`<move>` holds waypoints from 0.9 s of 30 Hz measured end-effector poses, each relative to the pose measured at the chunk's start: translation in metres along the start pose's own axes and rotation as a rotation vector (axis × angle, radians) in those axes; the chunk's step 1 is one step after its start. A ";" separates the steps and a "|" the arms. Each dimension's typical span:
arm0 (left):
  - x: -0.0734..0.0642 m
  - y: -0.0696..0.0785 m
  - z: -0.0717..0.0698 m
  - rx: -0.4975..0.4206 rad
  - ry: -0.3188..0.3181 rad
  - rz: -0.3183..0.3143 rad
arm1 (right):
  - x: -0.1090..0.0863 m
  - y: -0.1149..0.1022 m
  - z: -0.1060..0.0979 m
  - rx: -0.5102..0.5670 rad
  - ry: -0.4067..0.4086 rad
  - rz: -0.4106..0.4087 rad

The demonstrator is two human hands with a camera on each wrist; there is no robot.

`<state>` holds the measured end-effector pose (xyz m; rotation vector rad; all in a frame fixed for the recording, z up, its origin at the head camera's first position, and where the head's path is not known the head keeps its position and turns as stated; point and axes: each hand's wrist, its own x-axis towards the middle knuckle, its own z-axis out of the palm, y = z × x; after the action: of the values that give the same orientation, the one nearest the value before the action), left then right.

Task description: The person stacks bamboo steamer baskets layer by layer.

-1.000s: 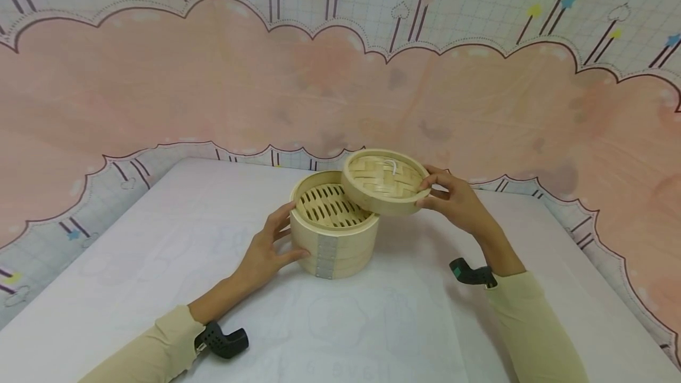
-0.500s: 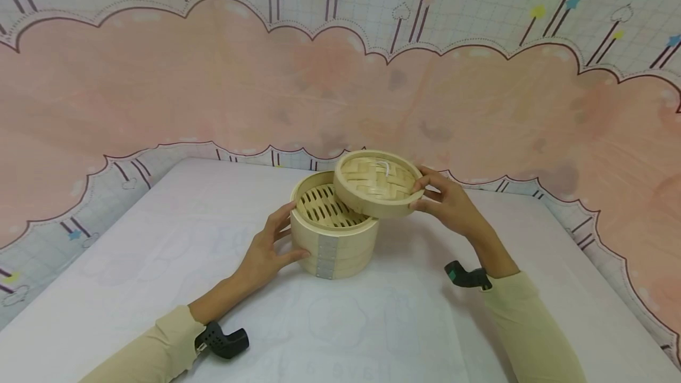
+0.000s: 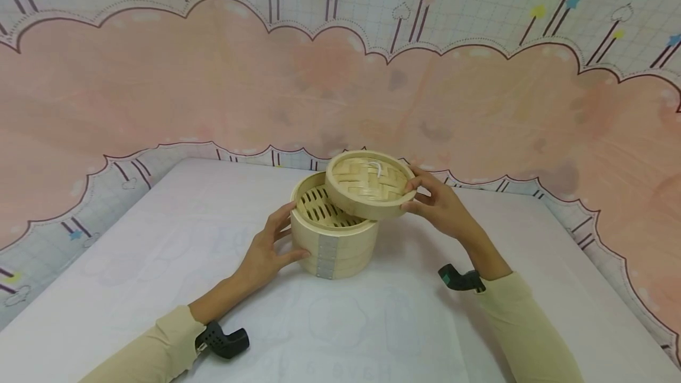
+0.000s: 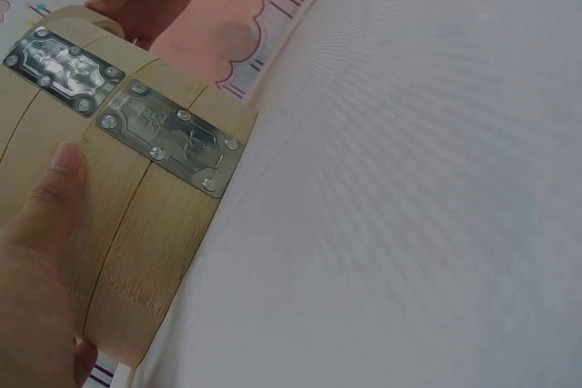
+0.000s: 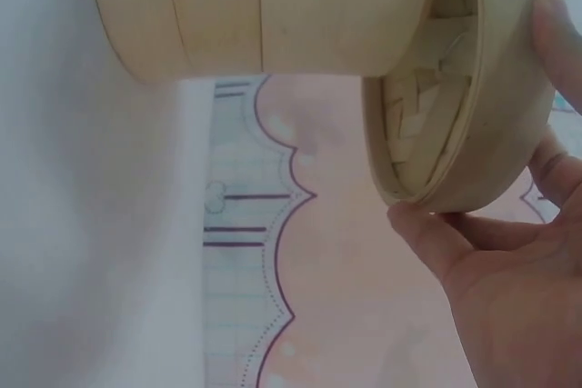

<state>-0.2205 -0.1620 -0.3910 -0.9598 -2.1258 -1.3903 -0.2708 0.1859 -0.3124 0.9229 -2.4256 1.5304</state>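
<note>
A round bamboo steamer (image 3: 346,253) with a slatted base inside stands on the white table. My left hand (image 3: 266,250) grips its left side, thumb on the front wall and fingers round the rim; the left wrist view shows that thumb beside riveted metal plates (image 4: 168,138). My right hand (image 3: 438,203) holds the woven steamer lid (image 3: 369,179) by its right edge. Tilted, the lid overlaps the right part of the steamer's opening, leaving the left slats in sight. From the right wrist view, the lid's woven underside (image 5: 423,115) shows beyond the steamer's rim.
The white-covered table (image 3: 340,336) spreads around the steamer. Behind it hangs a patterned pink and white backdrop (image 3: 266,87). Black wrist cameras sit on both forearms, the left one (image 3: 226,341) near the table and the right one (image 3: 460,279) higher up.
My right hand has moved the lid leftward, so it covers more of the steamer's opening. The left hand and the steamer have stayed in place.
</note>
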 end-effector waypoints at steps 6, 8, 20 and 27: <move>0.000 -0.001 0.000 0.004 0.000 0.002 | 0.000 -0.002 0.006 0.004 0.007 0.020; -0.001 -0.001 0.000 0.005 -0.001 0.000 | 0.000 -0.002 0.008 0.000 0.011 0.029; -0.001 0.000 0.000 0.008 0.000 -0.001 | 0.001 -0.001 0.017 -0.011 0.035 0.051; -0.001 0.000 0.000 0.019 -0.003 0.010 | 0.001 -0.002 0.022 0.051 0.030 -0.021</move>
<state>-0.2202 -0.1622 -0.3919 -0.9640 -2.1297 -1.3622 -0.2661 0.1658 -0.3215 0.9254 -2.3591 1.5945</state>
